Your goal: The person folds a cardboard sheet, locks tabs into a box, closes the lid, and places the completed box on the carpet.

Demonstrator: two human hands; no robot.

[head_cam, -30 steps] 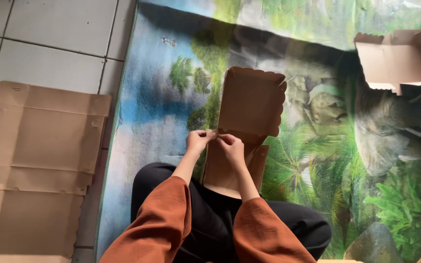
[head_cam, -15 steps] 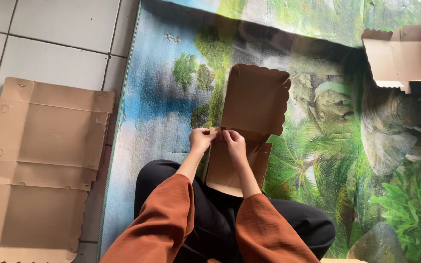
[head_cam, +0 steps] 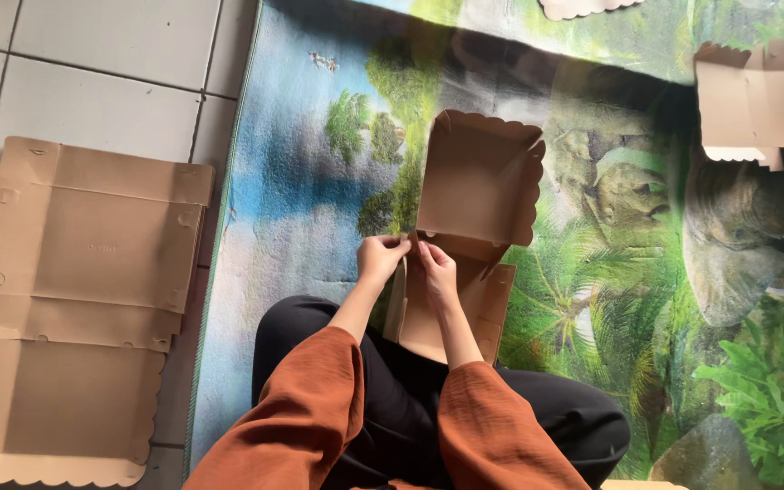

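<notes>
A brown cardboard box [head_cam: 481, 186] with a scalloped lid stands half folded on the printed mat in front of my lap. My left hand [head_cam: 380, 256] pinches the box's left corner flap from outside. My right hand [head_cam: 435, 270] presses the same corner from inside, fingers closed on the cardboard. Both sleeves are rust-orange. The box's lower part [head_cam: 492, 304] rests against my black-trousered legs.
A stack of flat unfolded box blanks [head_cam: 83, 272] lies on the tiled floor at left. A folded box [head_cam: 759, 100] sits at the upper right on the jungle-print mat [head_cam: 301, 181]. Another scalloped cardboard edge [head_cam: 583, 7] shows at the top.
The view has shifted slightly. Both hands stay at the box's left corner, working the flap; the box's side walls stand more upright than a second ago.
</notes>
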